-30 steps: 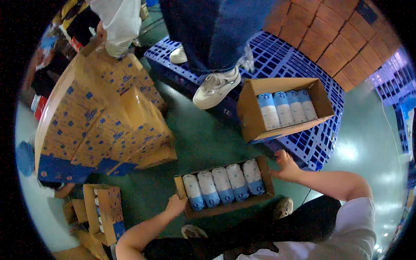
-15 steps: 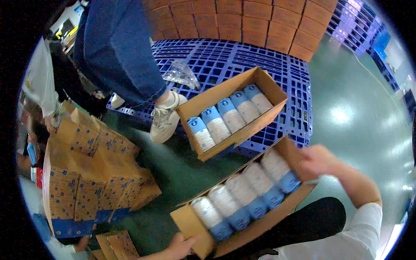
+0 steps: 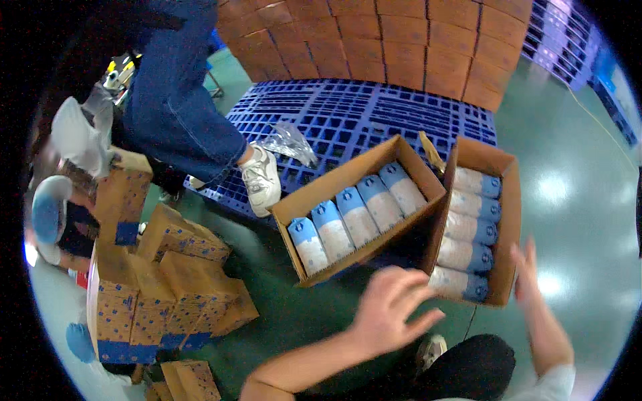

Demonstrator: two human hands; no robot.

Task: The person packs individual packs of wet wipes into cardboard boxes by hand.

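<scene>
Two open cardboard boxes of blue-and-white bags rest on the blue plastic pallet [image 3: 348,120]. The left box [image 3: 354,210] lies flat; the right box [image 3: 478,227] stands tilted on its side against it, its opening facing me. My left hand [image 3: 391,311] hovers open just below the boxes, fingers spread, holding nothing. Just right of the tilted box, my right hand [image 3: 528,274] is also open and appears to be off the cardboard.
Another person in jeans and a white sneaker [image 3: 262,180] stands on the pallet's left edge. Stacked brown cartons [image 3: 401,40] fill the pallet's far side. Flattened blue-patterned cartons [image 3: 154,294] pile up on the green floor at left. A clear plastic scrap [image 3: 289,144] lies on the pallet.
I carried the second box up from the floor and set it on the pallet beside the first. Both hands have let go and pulled back.
</scene>
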